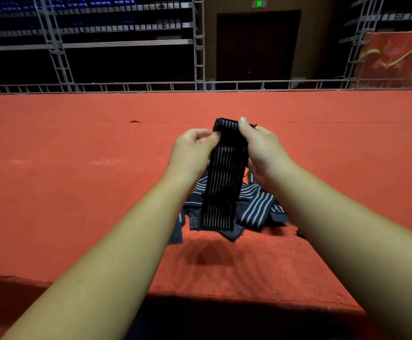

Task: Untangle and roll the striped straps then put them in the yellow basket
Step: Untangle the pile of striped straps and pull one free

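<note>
Head view: red counter (pixel 77 180) bearing strap pile (pixel 256 207), backed by metal trusses (pixel 199 45), dark door (pixel 257 45), green exit sign (pixel 259 3). Fingers (pixel 243 123) of left hand (pixel 190 153) and right hand (pixel 261 148) gripping one striped strap (pixel 227 180).

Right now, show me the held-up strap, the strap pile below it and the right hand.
held strap (pixel 224 187), head view, middle of its hanging length
strap pile (pixel 255 209), head view, wide-striped strap at its right
right hand (pixel 261 149), head view, back of the hand
</note>
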`<state>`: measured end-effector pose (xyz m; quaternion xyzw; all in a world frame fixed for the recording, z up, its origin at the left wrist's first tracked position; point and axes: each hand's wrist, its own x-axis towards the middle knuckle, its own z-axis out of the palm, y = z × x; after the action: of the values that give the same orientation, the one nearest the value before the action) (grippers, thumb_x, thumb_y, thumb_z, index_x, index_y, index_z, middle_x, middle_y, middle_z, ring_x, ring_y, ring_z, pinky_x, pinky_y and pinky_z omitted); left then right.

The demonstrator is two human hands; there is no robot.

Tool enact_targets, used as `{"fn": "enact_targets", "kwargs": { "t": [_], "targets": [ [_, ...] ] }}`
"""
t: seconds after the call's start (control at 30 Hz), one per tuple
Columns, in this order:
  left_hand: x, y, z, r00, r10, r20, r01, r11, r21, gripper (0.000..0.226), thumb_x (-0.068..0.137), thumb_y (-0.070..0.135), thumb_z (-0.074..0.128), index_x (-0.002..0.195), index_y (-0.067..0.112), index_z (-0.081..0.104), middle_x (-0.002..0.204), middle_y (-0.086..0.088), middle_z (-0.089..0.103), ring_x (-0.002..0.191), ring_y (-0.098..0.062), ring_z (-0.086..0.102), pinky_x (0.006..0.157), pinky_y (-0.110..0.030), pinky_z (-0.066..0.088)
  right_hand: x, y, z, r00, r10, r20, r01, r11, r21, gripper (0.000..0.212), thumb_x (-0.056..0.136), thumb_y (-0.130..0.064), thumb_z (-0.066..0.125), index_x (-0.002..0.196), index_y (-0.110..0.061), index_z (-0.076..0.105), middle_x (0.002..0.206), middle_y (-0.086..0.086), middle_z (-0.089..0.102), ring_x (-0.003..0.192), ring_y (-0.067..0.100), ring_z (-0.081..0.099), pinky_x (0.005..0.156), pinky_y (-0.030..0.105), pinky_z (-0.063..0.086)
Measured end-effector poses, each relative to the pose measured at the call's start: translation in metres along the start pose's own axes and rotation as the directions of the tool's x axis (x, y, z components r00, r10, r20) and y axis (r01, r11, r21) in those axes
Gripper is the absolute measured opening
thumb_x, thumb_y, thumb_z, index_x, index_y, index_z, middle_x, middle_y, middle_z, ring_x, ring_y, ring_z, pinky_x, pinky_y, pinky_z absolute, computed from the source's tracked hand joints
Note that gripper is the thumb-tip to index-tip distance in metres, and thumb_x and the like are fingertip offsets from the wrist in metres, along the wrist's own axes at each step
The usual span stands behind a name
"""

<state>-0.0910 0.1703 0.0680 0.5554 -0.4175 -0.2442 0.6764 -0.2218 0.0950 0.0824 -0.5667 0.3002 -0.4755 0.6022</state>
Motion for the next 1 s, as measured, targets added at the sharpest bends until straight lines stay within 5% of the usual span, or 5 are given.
{"fn": "enact_targets", "kwargs": {
  "t": [0.13, 0.33, 0.47, 0.67, 1.0],
  "targets": [
    [-0.002, -0.011, -0.002, 0.995, -0.046, 0.086, 0.039, 0.996, 0.074, 0.01, 0.106, 0.014, 0.067, 0.106, 0.01, 0.076, 0.094, -0.011, 0.078, 0.076, -0.021, 0.074, 0.065, -0.032, 0.06, 0.002, 0.003, -0.002, 0.999, -0.053, 0.002, 0.053, 0.998, -0.041, 0.025, 0.106, -0.019, 0.068, 0.127, -0.006, 0.065, 0.126, 0.02, 0.073, 0.119, 0.037, 0.072, 0.107, 0.055, 0.058],
    [0.001, -0.01, -0.002, 0.996, -0.073, 0.048, 0.071, 0.997, 0.026, 0.016, 0.097, 0.004, 0.076, 0.113, -0.001, 0.072, 0.095, -0.019, 0.075, 0.081, -0.027, 0.075, 0.074, -0.038, 0.062, 0.005, 0.014, -0.01, 0.995, -0.094, 0.032, 0.098, 0.988, -0.117, 0.028, 0.101, -0.001, 0.068, 0.127, -0.011, 0.066, 0.128, 0.022, 0.07, 0.122, 0.042, 0.07, 0.106, 0.057, 0.057],
    [0.0, -0.007, -0.004, 0.997, -0.059, 0.048, 0.057, 0.997, 0.043, 0.021, 0.095, 0.005, 0.079, 0.114, 0.001, 0.071, 0.095, -0.019, 0.073, 0.076, -0.026, 0.077, 0.068, -0.037, 0.065, 0.004, 0.016, -0.012, 0.993, -0.101, 0.06, 0.106, 0.99, -0.089, 0.026, 0.101, -0.006, 0.071, 0.126, -0.013, 0.067, 0.13, 0.021, 0.07, 0.115, 0.04, 0.072, 0.106, 0.061, 0.057],
    [0.002, -0.01, -0.006, 0.999, -0.033, 0.038, 0.031, 0.999, 0.043, 0.017, 0.094, 0.006, 0.08, 0.111, 0.005, 0.076, 0.094, -0.02, 0.07, 0.085, -0.033, 0.073, 0.091, -0.064, 0.06, 0.0, 0.011, -0.011, 0.984, -0.15, 0.102, 0.167, 0.968, -0.187, 0.043, 0.097, -0.019, 0.075, 0.137, -0.007, 0.065, 0.122, 0.016, 0.074, 0.108, 0.026, 0.072, 0.105, 0.053, 0.058],
    [0.0, -0.004, -0.004, 0.998, -0.047, 0.049, 0.042, 0.993, 0.112, 0.017, 0.093, 0.002, 0.069, 0.108, 0.005, 0.076, 0.097, -0.02, 0.08, 0.08, -0.03, 0.077, 0.076, -0.05, 0.062, -0.003, 0.012, -0.012, 0.978, -0.178, 0.108, 0.198, 0.953, -0.23, 0.065, 0.085, -0.044, 0.069, 0.142, -0.014, 0.063, 0.127, 0.005, 0.073, 0.121, 0.026, 0.071, 0.111, 0.055, 0.055]
  ]
}}
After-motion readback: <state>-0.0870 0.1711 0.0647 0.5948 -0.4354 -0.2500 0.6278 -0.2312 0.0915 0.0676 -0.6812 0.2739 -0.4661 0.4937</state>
